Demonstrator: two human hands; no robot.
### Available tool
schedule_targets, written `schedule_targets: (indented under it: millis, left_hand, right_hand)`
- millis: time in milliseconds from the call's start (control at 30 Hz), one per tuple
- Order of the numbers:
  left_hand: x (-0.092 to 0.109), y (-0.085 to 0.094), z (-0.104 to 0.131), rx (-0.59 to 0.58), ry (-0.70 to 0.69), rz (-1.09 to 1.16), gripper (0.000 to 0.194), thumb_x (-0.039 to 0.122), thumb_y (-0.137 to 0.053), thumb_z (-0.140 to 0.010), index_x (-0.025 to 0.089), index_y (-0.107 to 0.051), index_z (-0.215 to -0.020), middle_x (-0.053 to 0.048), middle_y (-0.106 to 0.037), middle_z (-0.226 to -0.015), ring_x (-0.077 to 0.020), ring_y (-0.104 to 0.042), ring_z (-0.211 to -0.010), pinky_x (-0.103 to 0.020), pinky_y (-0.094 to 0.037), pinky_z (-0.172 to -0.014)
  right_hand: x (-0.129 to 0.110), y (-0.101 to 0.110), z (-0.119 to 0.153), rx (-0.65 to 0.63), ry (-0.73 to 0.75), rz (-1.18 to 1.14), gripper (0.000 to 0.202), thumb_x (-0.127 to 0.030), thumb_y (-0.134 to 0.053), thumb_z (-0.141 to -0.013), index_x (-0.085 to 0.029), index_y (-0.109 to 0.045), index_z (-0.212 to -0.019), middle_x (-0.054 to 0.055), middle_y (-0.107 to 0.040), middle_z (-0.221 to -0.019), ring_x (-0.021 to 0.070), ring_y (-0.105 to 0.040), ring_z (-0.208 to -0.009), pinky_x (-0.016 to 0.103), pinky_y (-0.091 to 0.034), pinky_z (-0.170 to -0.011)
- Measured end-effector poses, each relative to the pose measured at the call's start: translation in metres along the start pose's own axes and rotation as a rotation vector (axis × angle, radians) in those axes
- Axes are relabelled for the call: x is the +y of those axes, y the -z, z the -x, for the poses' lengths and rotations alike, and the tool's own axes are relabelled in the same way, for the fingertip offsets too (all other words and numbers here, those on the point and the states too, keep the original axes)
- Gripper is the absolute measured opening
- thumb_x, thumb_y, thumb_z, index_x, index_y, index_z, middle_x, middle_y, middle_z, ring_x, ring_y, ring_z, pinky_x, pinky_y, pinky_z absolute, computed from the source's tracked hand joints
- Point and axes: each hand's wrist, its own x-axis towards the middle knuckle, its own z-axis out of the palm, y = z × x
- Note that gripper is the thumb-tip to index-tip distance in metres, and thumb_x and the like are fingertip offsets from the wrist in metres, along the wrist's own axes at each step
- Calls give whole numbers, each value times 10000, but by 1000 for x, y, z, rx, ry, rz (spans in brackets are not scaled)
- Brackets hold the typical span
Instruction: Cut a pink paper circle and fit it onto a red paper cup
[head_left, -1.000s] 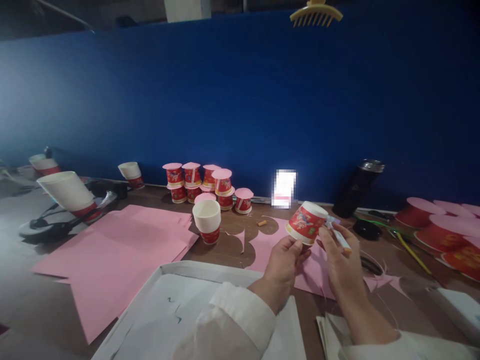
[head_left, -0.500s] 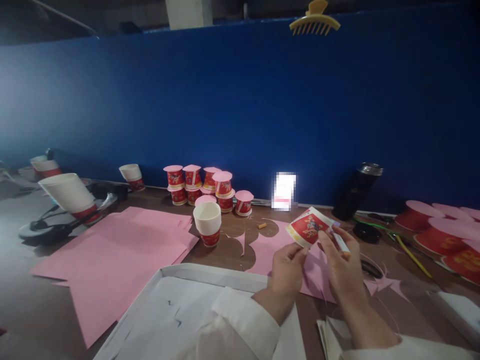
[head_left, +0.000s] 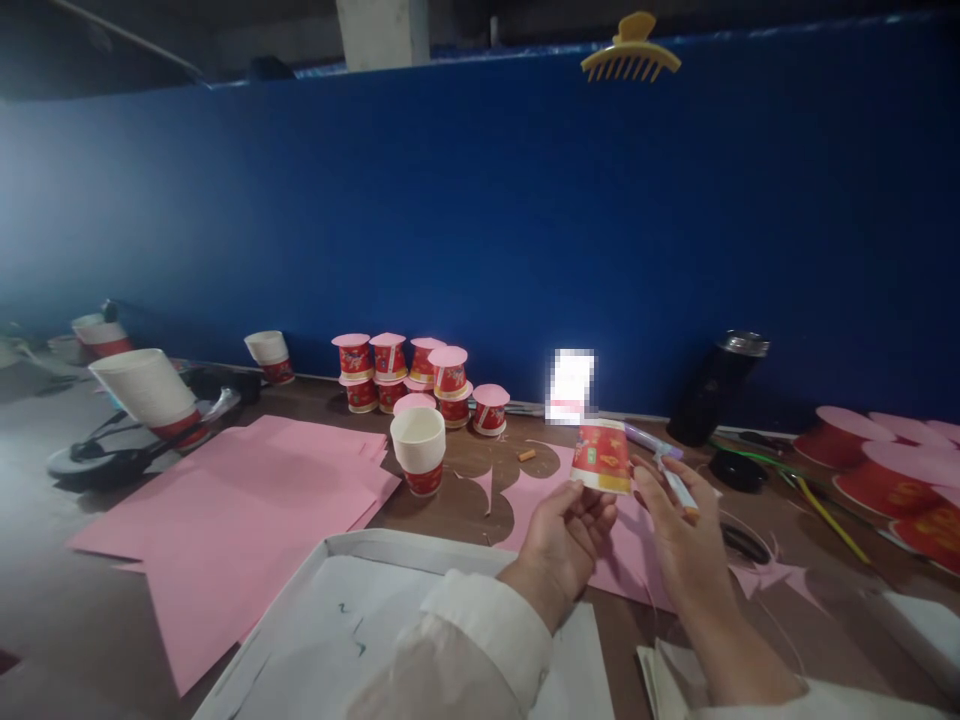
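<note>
A red-and-white paper cup (head_left: 601,456) with gold patterning is turned upside down above the pink paper (head_left: 532,495). My left hand (head_left: 562,545) supports it from below, fingers curled at its gold-banded rim. In my right hand (head_left: 679,530) a slim white marker-like tube (head_left: 679,490) with an orange end is tucked between the fingers. The thumb and fingertips of that hand are close to the cup's right side; whether they touch it I cannot tell. Just behind lies a purple marker-like stick (head_left: 651,440). The pink paper beneath has round cut-outs along its edge.
Several red cups with pink paper discs (head_left: 450,372) stand stacked by the blue partition (head_left: 465,220). Nested white cups (head_left: 418,440) stand nearer. Pink sheets (head_left: 247,500) and a white tray (head_left: 375,540) are at left. A black bottle (head_left: 716,385) and scissors (head_left: 744,543) are at right.
The cup has turned between my hands, so a different side faces me and it sits more level. My left hand has opened out somewhat beneath it. My right hand keeps the white tube.
</note>
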Motion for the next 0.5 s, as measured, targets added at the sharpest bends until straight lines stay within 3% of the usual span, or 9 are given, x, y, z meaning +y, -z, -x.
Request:
schedule_targets:
  millis: [100, 267, 367, 500]
  left_hand:
    - [5, -6, 4, 43, 58, 17, 221, 105, -546, -963, 62, -687, -798, -76, -677, -665, -126, -687, -601, -191, -564, -598]
    - [12, -11, 10, 99, 188, 16, 202, 112, -560, -949, 66, -633, -767, -21, -585, -564, -107, -646, -517, -133, -454, -447]
    - [15, -12, 13, 98, 230, -8, 184, 105, -562, -933, 65, -623, -764, -18, -579, -554, -97, -624, -493, -120, -415, -416]
    - [16, -13, 12, 121, 239, -39, 161, 94, -559, -917, 72, -631, -775, -14, -569, -555, -90, -603, -499, -121, -400, -424]
  right_hand:
    - [-4, -1, -1, 3, -147, 30, 684, -608, -856, -695, -269, -649, -1252, 40, -736, -1180, 243, -701, -997, 393, -565, -850]
    - [-9, -6, -3, -93, -268, -252, 637, -558, -903, -651, -257, -658, -1155, 10, -755, -990, 229, -732, -856, 365, -615, -741]
    - [-12, -10, -2, -167, -316, -362, 555, -558, -899, -650, -242, -661, -1038, 15, -759, -972, 233, -742, -797, 391, -635, -719]
    - [-13, -11, 0, -224, -385, -457, 529, -429, -963, -590, -234, -646, -967, -1, -764, -934, 220, -754, -784, 362, -646, -710]
